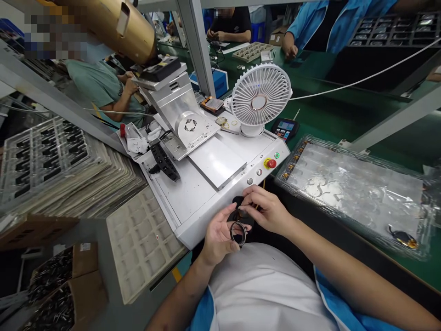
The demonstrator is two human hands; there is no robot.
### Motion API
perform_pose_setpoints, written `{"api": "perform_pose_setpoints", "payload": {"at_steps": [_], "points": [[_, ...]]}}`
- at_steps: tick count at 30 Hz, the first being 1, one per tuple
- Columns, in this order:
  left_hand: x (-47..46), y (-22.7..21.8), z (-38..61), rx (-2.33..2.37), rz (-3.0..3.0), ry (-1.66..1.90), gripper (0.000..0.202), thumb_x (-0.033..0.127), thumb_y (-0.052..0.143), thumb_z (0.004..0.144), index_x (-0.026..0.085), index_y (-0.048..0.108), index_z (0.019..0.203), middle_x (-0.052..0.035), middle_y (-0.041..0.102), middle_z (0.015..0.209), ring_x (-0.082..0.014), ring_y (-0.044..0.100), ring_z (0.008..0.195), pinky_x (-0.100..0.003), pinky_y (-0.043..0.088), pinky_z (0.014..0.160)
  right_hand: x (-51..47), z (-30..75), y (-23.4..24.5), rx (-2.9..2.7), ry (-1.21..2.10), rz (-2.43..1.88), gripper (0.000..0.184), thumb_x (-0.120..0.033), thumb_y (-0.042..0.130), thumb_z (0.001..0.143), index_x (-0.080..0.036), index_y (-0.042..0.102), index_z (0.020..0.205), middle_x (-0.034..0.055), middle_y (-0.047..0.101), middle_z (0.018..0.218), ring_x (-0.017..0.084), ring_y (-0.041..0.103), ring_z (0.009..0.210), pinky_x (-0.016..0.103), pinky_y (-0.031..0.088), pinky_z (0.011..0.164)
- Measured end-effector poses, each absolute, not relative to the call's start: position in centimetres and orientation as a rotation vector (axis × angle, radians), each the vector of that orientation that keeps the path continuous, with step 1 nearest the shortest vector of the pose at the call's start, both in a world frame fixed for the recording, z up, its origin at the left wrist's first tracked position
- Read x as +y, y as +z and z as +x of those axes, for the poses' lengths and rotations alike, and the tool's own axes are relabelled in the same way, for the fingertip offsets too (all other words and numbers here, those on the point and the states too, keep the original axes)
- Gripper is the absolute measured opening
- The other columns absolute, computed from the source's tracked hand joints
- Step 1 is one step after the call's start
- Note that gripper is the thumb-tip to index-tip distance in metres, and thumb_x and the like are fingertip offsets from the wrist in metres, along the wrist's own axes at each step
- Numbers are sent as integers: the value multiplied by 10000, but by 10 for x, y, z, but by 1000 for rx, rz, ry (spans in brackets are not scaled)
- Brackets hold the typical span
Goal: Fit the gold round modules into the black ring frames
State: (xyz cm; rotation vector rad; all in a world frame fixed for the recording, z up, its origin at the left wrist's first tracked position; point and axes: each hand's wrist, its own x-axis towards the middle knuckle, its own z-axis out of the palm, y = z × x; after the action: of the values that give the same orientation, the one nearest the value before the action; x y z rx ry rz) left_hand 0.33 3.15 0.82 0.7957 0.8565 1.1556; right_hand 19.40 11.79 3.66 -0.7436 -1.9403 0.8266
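Note:
My left hand point(217, 235) is closed around a small black ring-shaped part point(232, 233), its round opening turned up toward me. Behind the ring sits a darker flat black piece point(248, 219), partly covered by fingers; whether the two are joined I cannot tell. The fingertips of my right hand point(267, 209) are pinched together at the upper edge of this black piece. What lies between them is too small to make out. Both hands are close together above my lap, just in front of the white machine's front panel point(210, 216).
The machine carries a metal fixture point(188, 124), a red stop button point(271, 163) and a white fan point(260, 99). At right lies a clear-covered parts tray point(358, 184); at left, a beige compartment tray point(141, 243), stacked trays point(79, 193) and cartons point(86, 285). Other people sit beyond.

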Motion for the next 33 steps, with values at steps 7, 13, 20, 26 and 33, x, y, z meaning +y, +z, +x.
{"api": "perform_pose_setpoints", "payload": {"at_steps": [7,13,20,26,33], "points": [[36,15,-1,937,827,1244,1111,614,963,536,166,565,1471,-179,768,1129,-345,772,992,-411,607,855,192,179,69,-1516,1290,-1257,254,-351,696,931,-219,514,810,-7,645,626,148,583,477,254,464,482],[21,18,-10,956,983,1288,1086,499,973,607,214,489,1537,-207,677,1364,-349,761,1045,-383,620,828,207,182,70,-1455,1125,-1584,270,-285,789,840,-220,528,844,-51,589,529,136,528,434,237,388,457],[16,15,3,1252,1530,1114,1029,204,940,673,256,445,1574,-219,346,1676,-383,731,1158,-503,610,1001,114,178,40,-1313,1674,-1049,425,-565,797,803,-174,722,950,57,745,826,188,677,675,291,546,571],[28,11,14,1158,1636,1010,921,195,930,672,223,542,1506,-196,400,1653,-432,641,1303,-523,586,1053,106,182,33,-1036,1774,-1047,425,-539,866,754,-188,780,978,48,765,814,183,700,669,313,612,633],[28,1,5,961,1456,1103,1002,158,967,627,279,488,1499,-258,109,1735,-322,778,1054,-457,637,935,112,195,39,-1029,1894,-1067,408,-488,920,697,-156,733,842,16,715,643,142,675,530,254,603,544]]}}
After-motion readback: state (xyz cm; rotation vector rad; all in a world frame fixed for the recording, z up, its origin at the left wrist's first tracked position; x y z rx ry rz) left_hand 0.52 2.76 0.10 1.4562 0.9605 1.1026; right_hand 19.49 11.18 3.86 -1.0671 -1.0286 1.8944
